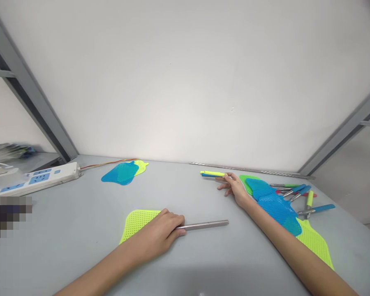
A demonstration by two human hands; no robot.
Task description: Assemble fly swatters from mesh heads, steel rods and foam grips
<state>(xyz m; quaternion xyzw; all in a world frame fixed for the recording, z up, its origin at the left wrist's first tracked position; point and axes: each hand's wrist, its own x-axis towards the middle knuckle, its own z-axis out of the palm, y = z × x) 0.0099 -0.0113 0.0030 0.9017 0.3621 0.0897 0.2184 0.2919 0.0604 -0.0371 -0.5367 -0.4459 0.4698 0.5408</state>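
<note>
My left hand [169, 226] is closed around a fly swatter, and its bare metal rod [207, 225] sticks out to the right. The yellow-green mesh head [138, 220] shows beyond my left wrist, partly covered by the hand. Farther back, my right hand [234, 189] pinches the near end of a yellow handle sleeve [214, 174] between thumb and finger, the other fingers spread. A blue handle sleeve [207, 176] lies just under the yellow one; whether my fingers touch it too I cannot tell.
Several fly swatters with blue mesh heads [276, 207] and coloured handles [325, 208] are heaped at the right. Loose blue and yellow swatter heads [119, 172] lie at the back left, near a white power strip [49, 179]. Thin metal rods [253, 169] rest along the wall.
</note>
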